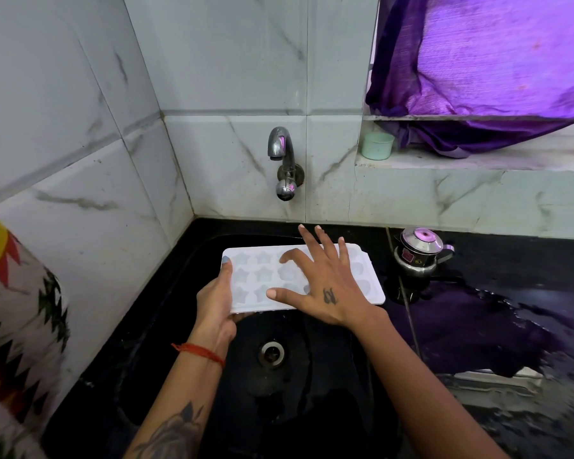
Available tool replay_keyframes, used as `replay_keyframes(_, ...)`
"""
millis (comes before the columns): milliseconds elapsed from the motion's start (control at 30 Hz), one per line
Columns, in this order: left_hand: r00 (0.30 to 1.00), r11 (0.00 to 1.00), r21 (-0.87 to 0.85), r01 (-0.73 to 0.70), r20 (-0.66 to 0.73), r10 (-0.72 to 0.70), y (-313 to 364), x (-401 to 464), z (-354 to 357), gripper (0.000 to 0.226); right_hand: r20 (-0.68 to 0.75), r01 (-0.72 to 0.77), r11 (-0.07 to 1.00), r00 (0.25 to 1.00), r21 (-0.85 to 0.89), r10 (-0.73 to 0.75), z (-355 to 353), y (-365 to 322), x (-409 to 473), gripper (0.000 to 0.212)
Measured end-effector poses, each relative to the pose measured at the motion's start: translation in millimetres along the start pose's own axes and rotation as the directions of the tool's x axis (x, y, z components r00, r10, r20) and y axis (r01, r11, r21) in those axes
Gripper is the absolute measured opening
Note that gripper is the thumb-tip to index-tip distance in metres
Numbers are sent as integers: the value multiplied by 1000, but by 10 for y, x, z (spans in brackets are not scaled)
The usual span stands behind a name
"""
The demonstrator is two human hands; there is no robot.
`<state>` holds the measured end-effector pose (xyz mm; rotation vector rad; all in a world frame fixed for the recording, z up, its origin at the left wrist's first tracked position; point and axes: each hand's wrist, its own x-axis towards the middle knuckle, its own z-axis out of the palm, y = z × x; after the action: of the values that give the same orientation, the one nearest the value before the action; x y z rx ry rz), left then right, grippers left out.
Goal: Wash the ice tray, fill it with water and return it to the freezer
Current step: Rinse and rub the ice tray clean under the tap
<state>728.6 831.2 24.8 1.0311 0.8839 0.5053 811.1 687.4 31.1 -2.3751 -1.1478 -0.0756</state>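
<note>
White tray (256, 276) held over black sink (186, 326), tap (284, 154) at 12 o'clock: left hand (216, 303) grips its 9 o'clock edge, right hand (325, 289) open, flat on top.

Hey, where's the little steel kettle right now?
The steel kettle stands on the black counter right of the sink, just beyond the ice tray and against the tiled wall.

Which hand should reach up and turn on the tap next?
The right hand. It lies open and flat on the ice tray, gripping nothing, and its fingertips point toward the tap. The left hand grips the tray's left edge, holding it over the sink, so it should stay there.
</note>
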Motion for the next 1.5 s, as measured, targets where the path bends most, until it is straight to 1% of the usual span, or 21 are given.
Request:
replay_keyframes(133, 1000, 1000, 0, -7, 6, 7, 6, -11, 7, 30, -14, 52, 999, 999, -7, -52, 24, -79, 54, 71)
replay_keyframes(233, 1000, 1000, 1, -7, 0, 7, 5, -10, 2, 31, 8, 72, 997, 997, -31, -72, 70, -123, 63, 73)
replay_keyframes(333, 1000, 1000, -2, -14, 3, 14, 2, -20, -2, 29, 32, 82, 995, 996, -59, -80, 120, -150, 63, 75)
replay_keyframes(500, 1000, 1000, -4, -15, 12, 15, 11, -59, 17, 29, 70, 93, 990, 994, -109, -86, 150, -142, 32, 73)
replay_keyframes(667, 1000, 1000, 2, -17, 20, 17, 1, -73, 24, 31, 73, 86, 981, 995, -176, -74, 135, -141, 23, 70)
replay_keyframes(767, 1000, 1000, -2, -14, 25, 14, -1, -73, 32, 31, 71, 89, 971, 995, -224, -74, 120, -148, 23, 75)
replay_keyframes(867, 1000, 1000, -2, -11, 24, 11, -7, -70, 44, 31, 77, 88, 971, 994, -221, -73, 103, -159, 36, 78)
replay_keyframes(1067, 1000, 1000, -1, -8, 26, 8, 8, -53, 38, 30, 115, 74, 990, 992, -119, -60, 113, -165, 78, 81)
replay_keyframes(1133, 1000, 1000, 3, -7, 27, 7, 4, -46, 34, 30, 122, 71, 991, 991, -112, -58, 109, -161, 90, 80)
replay_keyframes(1500, 999, 1000, -2, 3, 38, -3, -7, -38, 35, 29, 83, 116, 963, 992, -244, -98, 67, -154, 74, 74)
